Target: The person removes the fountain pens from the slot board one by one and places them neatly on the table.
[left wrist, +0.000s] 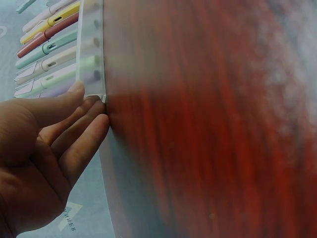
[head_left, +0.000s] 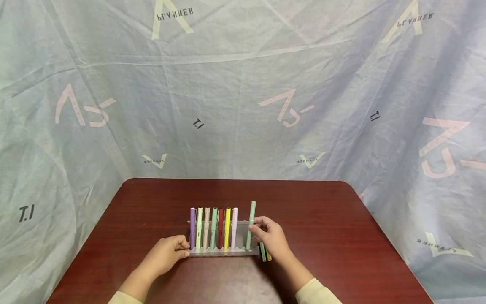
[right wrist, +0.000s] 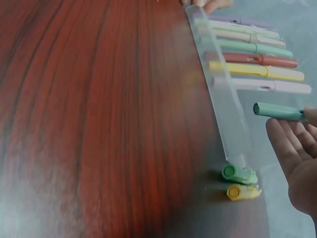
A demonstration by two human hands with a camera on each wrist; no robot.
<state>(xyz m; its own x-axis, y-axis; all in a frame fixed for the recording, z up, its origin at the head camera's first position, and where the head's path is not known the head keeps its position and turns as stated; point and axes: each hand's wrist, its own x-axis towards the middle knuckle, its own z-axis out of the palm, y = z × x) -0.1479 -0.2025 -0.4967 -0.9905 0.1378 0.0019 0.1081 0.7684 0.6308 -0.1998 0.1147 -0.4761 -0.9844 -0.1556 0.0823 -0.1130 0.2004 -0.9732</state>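
Note:
A clear plastic pen stand (head_left: 224,253) stands on the table, holding a row of upright pens: purple (head_left: 192,228), pale green, beige, green, dark red (head_left: 220,228), yellow (head_left: 227,228) and pale pink (head_left: 234,228). At its left end my left hand (head_left: 165,255) pinches the corner, thumb on the front ledge (left wrist: 91,59) and fingers beneath. My right hand (head_left: 274,240) holds a green pen (head_left: 251,219) between thumb and fingers, nearly upright over the stand's right part. In the right wrist view, the lower end of this held pen (right wrist: 277,111) hangs apart from the ledge.
Close to the stand's right end, a green pen (right wrist: 237,173) and a yellow pen (right wrist: 242,192) lie side by side on the table. The dark red wooden table (head_left: 322,219) extends around the stand. Behind it hangs a grey printed cloth (head_left: 235,84).

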